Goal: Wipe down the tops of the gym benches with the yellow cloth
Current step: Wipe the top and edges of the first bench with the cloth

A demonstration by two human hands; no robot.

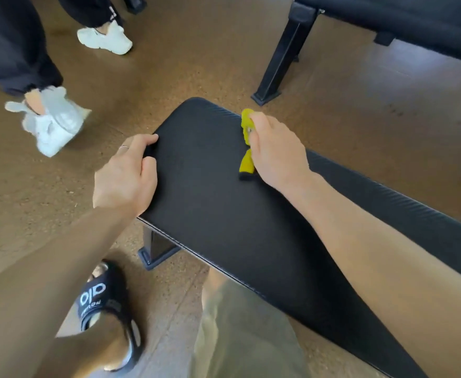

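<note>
- The floor (202, 64) takes up most of the frame, brown and speckled, kinda cork-looking.
- A black padded bench (223, 214) runs from the middle of the frame down to the lower right, with its rounded end pointing at the upper middle. One black metal leg (155, 248) shows under its near edge, lower centre.
- A second bench (414, 20) sits in the upper right corner, also black, with a slanted black leg coming down to the floor just past the end of the first one.
- Somebody else is standing in the upper left: dark baggy trousers (11, 50) and white sneakers (57, 124), one of them blurry.
- The person doing the wiping has a black slide sandal (106, 309) at the bottom left with white lettering on the strap, and a pale greenish trouser leg (245, 336) at bottom centre.
- The left hand (127, 175) is at centre left, fingers curled over the bench's left edge and gripping it, thumb lying on top of the pad. There's a thin ring on one finger.
- The right hand (275, 151) is right of centre, fingers closed around the cloth and pressing it down on the pad near the far edge.
- The yellow cloth (247, 144) is bunched up, poking out at the fingertips and below the hand, with a dark trim at its lower end. It's on the bench top, up near the rounded end.
</note>
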